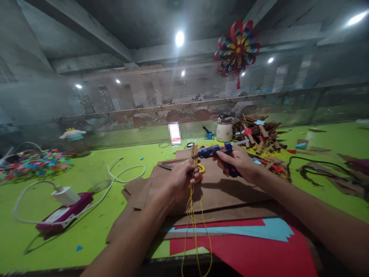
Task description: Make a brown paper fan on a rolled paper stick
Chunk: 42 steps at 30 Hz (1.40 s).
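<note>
Near the middle, my left hand (183,175) pinches a small strip of brown paper (195,151) held upright, with yellow string (196,227) hanging below it. My right hand (240,163) grips a dark blue glue gun (210,151), a pale glue stick jutting from its rear. The nozzle points left and meets the strip, or comes very close; I cannot tell which. Beneath my hands lie stacked brown paper sheets (233,194). Scissors with a yellow handle (201,168) rest on them, partly hidden by my left hand. Red paper (245,250) and light blue paper (271,227) stick out in front.
On the left are a power strip (83,202) with a white charger and cable, and a pile of colourful paper stars (50,163). A white jar (224,129) and a heap of rolled brown paper pieces (261,134) stand behind. A paper flower (238,50) hangs above.
</note>
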{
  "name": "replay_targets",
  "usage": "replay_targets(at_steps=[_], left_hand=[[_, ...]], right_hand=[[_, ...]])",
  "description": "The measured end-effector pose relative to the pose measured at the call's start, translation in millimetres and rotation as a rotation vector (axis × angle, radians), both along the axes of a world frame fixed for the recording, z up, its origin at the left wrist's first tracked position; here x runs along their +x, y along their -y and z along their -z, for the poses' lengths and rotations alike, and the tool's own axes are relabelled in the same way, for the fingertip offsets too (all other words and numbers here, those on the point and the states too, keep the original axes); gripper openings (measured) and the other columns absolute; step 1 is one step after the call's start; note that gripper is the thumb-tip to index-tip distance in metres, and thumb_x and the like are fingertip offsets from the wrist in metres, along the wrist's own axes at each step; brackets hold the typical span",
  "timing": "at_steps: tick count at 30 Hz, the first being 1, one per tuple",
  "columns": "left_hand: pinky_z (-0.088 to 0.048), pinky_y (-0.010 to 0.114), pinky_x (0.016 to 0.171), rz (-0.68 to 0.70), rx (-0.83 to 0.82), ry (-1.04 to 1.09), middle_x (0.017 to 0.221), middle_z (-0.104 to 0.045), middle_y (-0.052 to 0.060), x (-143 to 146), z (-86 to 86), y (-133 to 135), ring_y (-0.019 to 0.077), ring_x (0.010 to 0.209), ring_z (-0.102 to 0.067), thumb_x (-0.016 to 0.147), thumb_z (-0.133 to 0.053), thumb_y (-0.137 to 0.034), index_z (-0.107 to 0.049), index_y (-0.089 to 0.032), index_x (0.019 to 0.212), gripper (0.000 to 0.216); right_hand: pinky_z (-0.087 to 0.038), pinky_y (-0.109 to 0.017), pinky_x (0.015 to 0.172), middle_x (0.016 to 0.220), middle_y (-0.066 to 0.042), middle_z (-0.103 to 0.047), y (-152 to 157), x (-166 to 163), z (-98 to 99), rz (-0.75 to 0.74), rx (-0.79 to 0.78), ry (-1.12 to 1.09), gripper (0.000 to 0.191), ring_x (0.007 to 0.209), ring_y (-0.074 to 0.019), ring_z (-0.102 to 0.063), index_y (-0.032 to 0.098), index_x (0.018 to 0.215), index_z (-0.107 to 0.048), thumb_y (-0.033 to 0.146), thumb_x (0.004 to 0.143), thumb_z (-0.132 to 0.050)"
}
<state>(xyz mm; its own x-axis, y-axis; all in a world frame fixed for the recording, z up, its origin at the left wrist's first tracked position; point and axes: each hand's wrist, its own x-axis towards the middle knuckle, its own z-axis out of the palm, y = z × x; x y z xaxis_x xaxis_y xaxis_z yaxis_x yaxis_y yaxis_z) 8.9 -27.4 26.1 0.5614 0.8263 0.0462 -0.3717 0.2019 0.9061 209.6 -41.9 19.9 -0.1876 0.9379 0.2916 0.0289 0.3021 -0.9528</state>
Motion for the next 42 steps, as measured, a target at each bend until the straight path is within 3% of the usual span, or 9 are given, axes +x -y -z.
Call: replay_targets(at_steps=[4,9,15,22,29,37,40,42], left_hand=[[-0.02,0.021,0.044,0.019,0.002,0.02,0.056,-0.037,-0.003,-0.9,-0.8,0.6,0.0064,0.047,-0.033,0.073,-0.049,-0.013,-0.044,-0.015,0.067,0.009],[-0.026,0.021,0.048,0.033,0.021,0.031,0.058,-0.039,-0.001,-1.6,-2.2,1.1,0.0059,0.048,-0.034,0.075,-0.05,-0.014,-0.043,-0.015,0.064,0.013],[-0.023,0.021,0.046,-0.006,0.0,0.019,0.057,-0.037,-0.003,-0.5,-0.1,0.0,0.0062,0.047,-0.033,0.074,-0.051,-0.014,-0.047,-0.014,0.07,0.006],[-0.029,0.022,0.05,-0.002,0.006,0.008,0.057,-0.04,-0.001,-1.6,-2.1,1.9,0.0063,0.047,-0.034,0.072,-0.049,-0.013,-0.041,-0.016,0.063,0.013],[-0.028,0.021,0.047,-0.009,0.017,-0.015,0.058,-0.043,-0.001,-0.9,0.8,0.0,0.0071,0.048,-0.037,0.07,-0.051,-0.013,-0.046,-0.015,0.065,0.008],[-0.02,0.018,0.041,0.043,-0.04,0.0,0.06,-0.043,-0.001,0.2,3.0,1.0,0.0071,0.05,-0.038,0.07,-0.054,-0.012,-0.053,-0.012,0.08,0.01],[-0.019,0.017,0.04,0.063,-0.059,0.009,0.061,-0.042,-0.001,1.0,2.8,2.1,0.0064,0.049,-0.036,0.07,-0.053,-0.011,-0.053,-0.011,0.08,0.01],[-0.018,0.017,0.04,0.08,-0.066,0.012,0.06,-0.041,-0.001,1.1,2.7,1.9,0.0061,0.049,-0.035,0.071,-0.052,-0.012,-0.054,-0.011,0.079,0.009]], right_hand=[[-0.037,-0.022,0.039,0.056,0.003,-0.049,0.0,1.0,0.2,-0.023,-0.02,0.006,0.037,0.042,-0.0077,-0.044,0.015,0.08,-0.054,0.051,0.079,-0.057],[-0.038,-0.022,0.039,0.054,0.001,-0.05,-0.5,4.0,0.5,-0.028,-0.015,0.113,0.04,0.043,-0.0086,-0.046,0.014,0.073,-0.056,0.053,0.079,-0.055],[-0.038,-0.023,0.04,0.057,0.002,-0.05,-1.6,1.4,0.6,0.037,0.011,0.035,0.038,0.042,-0.0079,-0.045,0.015,0.079,-0.056,0.053,0.078,-0.056],[-0.037,-0.022,0.04,0.053,-0.001,-0.052,-1.7,5.8,0.1,-0.029,-0.023,0.164,0.045,0.043,-0.0093,-0.048,0.014,0.062,-0.053,0.056,0.078,-0.054],[-0.037,-0.023,0.04,0.057,0.002,-0.05,-4.2,1.1,-2.4,0.049,-0.004,-0.015,0.039,0.042,-0.0081,-0.045,0.015,0.078,-0.053,0.054,0.076,-0.058],[-0.038,-0.025,0.042,0.063,-0.002,-0.058,-24.0,14.5,-1.8,0.337,0.08,-0.185,0.04,0.044,-0.0098,-0.046,0.018,0.074,-0.053,0.056,0.07,-0.062],[-0.036,-0.026,0.043,0.054,-0.002,-0.054,-37.4,30.6,7.1,0.502,0.131,0.051,0.043,0.042,-0.0119,-0.045,0.018,0.068,-0.054,0.059,0.076,-0.051],[-0.037,-0.028,0.047,0.051,-0.004,-0.055,-45.2,40.4,14.5,0.527,0.159,0.278,0.044,0.046,-0.0157,-0.05,0.017,0.069,-0.057,0.058,0.08,-0.046]])
